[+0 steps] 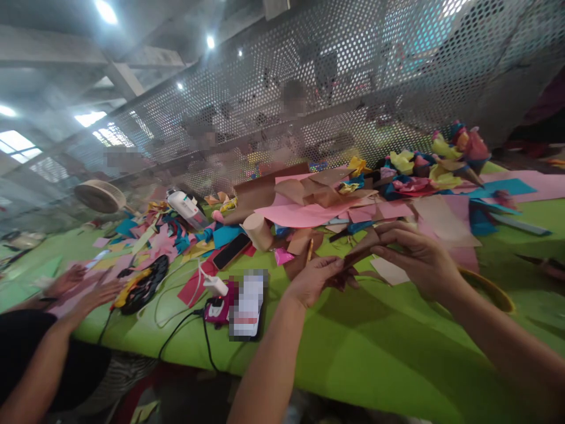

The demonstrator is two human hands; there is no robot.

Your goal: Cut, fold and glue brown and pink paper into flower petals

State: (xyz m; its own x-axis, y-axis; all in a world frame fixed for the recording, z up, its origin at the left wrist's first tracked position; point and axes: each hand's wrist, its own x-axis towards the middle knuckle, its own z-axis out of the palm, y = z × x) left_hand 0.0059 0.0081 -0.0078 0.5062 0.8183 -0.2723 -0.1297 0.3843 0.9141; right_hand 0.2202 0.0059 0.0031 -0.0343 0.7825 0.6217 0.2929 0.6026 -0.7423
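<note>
My left hand (315, 278) and my right hand (417, 256) meet above the green table (375, 347), both pinching a piece of brown paper (359, 250) stretched between them. The left fingers grip its lower end, the right fingers are curled over its upper end. A pile of pink and brown paper sheets (318, 203) lies just behind the hands. A pencil (309, 250) rests next to the left hand.
A co-worker's hands (83, 288) rest on the table at the left by coloured scraps. A glue gun (188, 207), tape roll (258, 231), phone (232, 250), charger with cables (216, 287), and folded paper flowers (441, 159) lie about. A perforated metal screen (353, 76) backs the table.
</note>
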